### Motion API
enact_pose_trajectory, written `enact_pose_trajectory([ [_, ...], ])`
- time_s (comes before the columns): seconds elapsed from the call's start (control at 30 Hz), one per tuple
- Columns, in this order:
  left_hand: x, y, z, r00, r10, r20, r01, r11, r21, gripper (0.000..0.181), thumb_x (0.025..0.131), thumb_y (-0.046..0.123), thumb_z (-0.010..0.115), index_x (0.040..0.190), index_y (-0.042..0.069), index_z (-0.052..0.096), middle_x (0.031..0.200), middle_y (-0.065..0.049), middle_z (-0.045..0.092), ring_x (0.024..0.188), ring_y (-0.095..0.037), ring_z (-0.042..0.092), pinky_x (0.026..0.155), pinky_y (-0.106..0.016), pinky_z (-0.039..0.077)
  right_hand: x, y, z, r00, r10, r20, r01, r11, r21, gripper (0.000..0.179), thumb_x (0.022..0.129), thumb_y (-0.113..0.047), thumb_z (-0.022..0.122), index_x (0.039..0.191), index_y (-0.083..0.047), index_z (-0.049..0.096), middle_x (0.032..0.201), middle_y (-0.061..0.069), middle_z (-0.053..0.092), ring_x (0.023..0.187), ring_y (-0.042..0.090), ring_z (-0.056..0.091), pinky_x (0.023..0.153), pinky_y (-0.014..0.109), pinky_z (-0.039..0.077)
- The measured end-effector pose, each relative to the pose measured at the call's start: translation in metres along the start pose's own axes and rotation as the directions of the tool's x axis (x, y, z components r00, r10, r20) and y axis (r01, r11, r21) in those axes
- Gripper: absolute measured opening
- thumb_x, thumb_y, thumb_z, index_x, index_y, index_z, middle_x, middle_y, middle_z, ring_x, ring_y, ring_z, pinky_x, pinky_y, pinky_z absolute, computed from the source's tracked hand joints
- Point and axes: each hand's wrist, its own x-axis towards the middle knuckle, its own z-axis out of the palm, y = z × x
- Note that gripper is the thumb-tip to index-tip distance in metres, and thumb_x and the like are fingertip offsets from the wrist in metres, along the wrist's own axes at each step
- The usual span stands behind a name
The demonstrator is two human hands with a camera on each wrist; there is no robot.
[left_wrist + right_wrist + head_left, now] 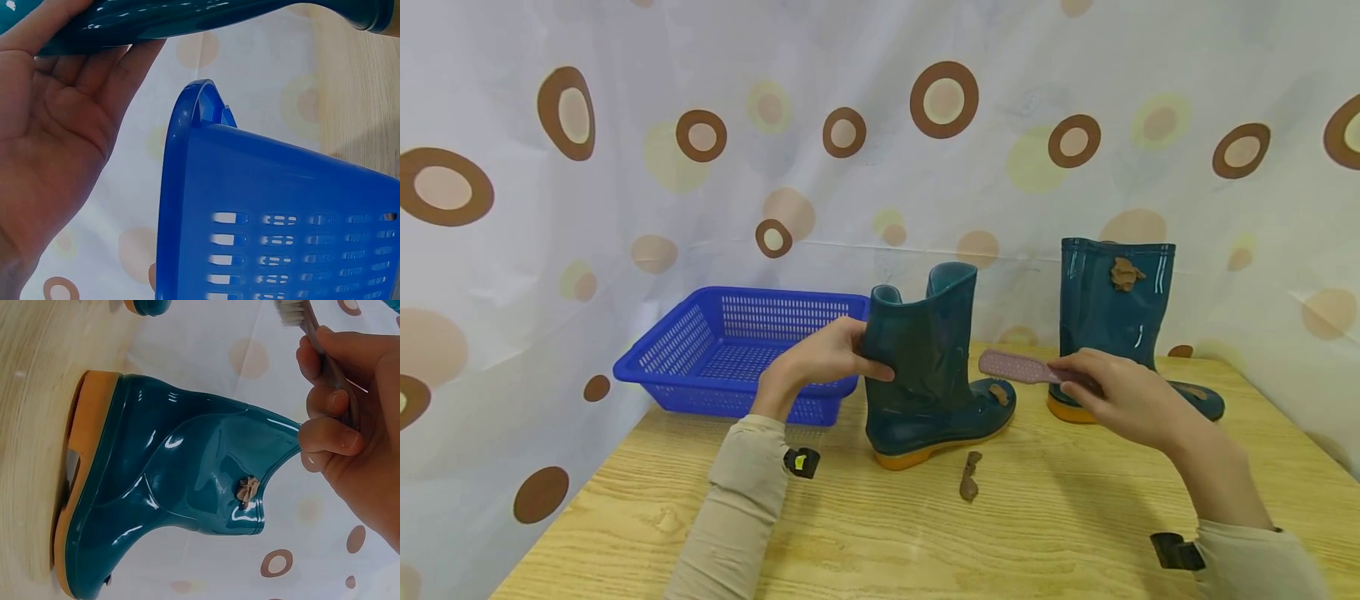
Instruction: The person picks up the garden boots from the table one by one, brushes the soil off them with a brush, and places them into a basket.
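My left hand [827, 358] grips the back of a dark green rubber boot [917, 367] by its shaft, thumb on the near side. In the left wrist view its fingers [125, 78] go behind the glossy boot [156, 19]. A brown lump [998, 394] sticks to this boot's toe. My right hand [1120, 396] holds a pinkish scrub brush [1017, 367] by the handle, above and right of that toe. In the right wrist view the brush's pale bristles [290, 311] show, with fingers curled round the handle.
A second green boot [1108, 308] stands at the right, with brown lumps on its shaft [1125, 274] and toe. A blue perforated basket [700, 385] is at the left behind my arm. One brown piece [970, 477] lies on the wooden table [880, 542]. A patterned curtain hangs behind.
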Motion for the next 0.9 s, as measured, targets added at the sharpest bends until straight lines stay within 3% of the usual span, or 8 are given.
enact_pose_trajectory([
  [0.67, 0.003, -0.004, 0.000, 1.000, 0.019, -0.006, -0.019, 1.000, 0.002, 0.032, 0.082, 0.014, 0.082, 0.111, 0.008, 0.071, 0.102, -0.007, 0.076, 0.094, -0.018, 0.072, 0.093, -0.037, 0.057, 0.005, 0.001, 0.014, 0.998, 0.017, 0.068, -0.018, 1.000, 0.021, 0.030, 0.097, -0.011, 0.061, 0.124, -0.001, 0.065, 0.104, 0.003, 0.069, 0.088, 0.012, 0.063, 0.077, 0.040, 0.056],
  [0.9, 0.002, -0.004, 0.000, 0.999, 0.039, -0.002, -0.039, 0.999, 0.003, 0.030, 0.086, 0.012, 0.077, 0.115, 0.008, 0.069, 0.107, -0.008, 0.074, 0.097, -0.019, 0.071, 0.094, -0.037, 0.056, 0.007, 0.002, 0.017, 0.995, 0.032, 0.091, -0.035, 0.999, 0.031, 0.030, 0.098, -0.013, 0.062, 0.126, -0.002, 0.065, 0.104, 0.002, 0.068, 0.086, 0.010, 0.061, 0.076, 0.040, 0.055],
])
